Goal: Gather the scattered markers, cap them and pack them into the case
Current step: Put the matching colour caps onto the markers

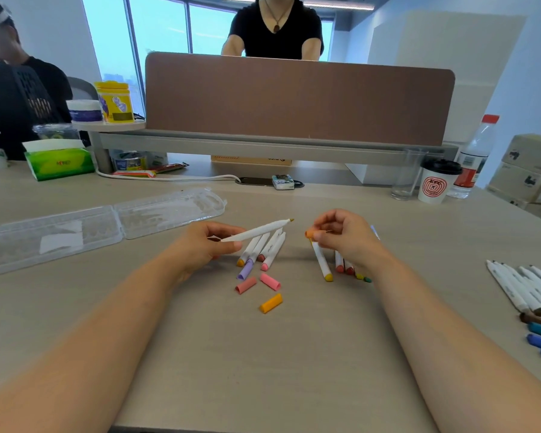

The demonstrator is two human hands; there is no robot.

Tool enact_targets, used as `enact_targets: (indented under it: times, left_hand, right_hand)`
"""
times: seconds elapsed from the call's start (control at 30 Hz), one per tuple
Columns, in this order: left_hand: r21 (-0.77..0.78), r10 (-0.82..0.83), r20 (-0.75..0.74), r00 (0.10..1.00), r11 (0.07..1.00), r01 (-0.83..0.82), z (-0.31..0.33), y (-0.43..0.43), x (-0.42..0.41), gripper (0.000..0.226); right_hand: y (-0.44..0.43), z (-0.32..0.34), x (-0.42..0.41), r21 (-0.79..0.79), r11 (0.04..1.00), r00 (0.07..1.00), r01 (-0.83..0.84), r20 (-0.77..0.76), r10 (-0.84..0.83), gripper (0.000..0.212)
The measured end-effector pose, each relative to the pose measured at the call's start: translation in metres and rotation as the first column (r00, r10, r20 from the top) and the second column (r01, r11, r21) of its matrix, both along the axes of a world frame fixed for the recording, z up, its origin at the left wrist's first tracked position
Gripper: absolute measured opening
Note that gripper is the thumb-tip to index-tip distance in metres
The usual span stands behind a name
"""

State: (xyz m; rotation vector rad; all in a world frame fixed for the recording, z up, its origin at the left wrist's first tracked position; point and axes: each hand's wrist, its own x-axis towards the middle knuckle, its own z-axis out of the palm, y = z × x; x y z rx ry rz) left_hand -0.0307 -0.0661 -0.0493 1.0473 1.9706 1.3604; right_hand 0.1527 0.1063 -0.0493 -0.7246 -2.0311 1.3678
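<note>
My left hand [206, 245] holds an uncapped white marker [256, 231], its mustard tip pointing right toward my right hand [344, 235]. That hand pinches an orange cap [309, 234] a short gap from the tip. Under the held marker lie several white markers [267, 250] on the table. Loose caps lie in front of them: a purple cap [245, 270], two pink caps [245, 285], and an orange-yellow cap [271, 303]. More markers [323, 262] lie below my right hand. The clear plastic case [100, 226] lies open at the left.
A row of capped markers [525, 292] lies at the right table edge. A paper coffee cup [436, 182], a glass and a bottle stand at the back right. A green tissue pack [58, 162] sits back left. A brown divider screen [294, 98] backs the desk; two people sit beyond.
</note>
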Motion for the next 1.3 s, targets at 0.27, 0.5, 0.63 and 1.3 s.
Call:
enact_targets:
  times: [0.27,0.5,0.63,1.3]
  left_hand:
    - [-0.038,-0.047,-0.07,0.996,0.998,0.044,-0.004,0.002,0.001,0.022]
    - [-0.034,-0.056,-0.067,0.996,0.998,0.054,-0.003,0.003,0.005,0.02]
    - [0.005,-0.045,-0.059,0.997,0.999,0.046,-0.004,0.003,0.007,0.02]
    - [0.149,-0.026,-0.045,0.999,0.988,0.033,-0.005,0.01,0.031,0.011]
  right_hand:
    - [-0.007,0.005,-0.001,-0.014,0.999,0.985,-0.033,-0.173,0.03,0.029]
    - [-0.013,0.006,-0.003,0.017,0.998,0.988,-0.067,-0.14,0.069,0.029]
    - [-0.015,0.005,-0.004,0.032,0.996,0.987,-0.082,-0.135,0.085,0.025]
    - [-0.021,0.005,-0.009,-0.031,0.998,0.976,0.054,-0.21,-0.059,0.012]
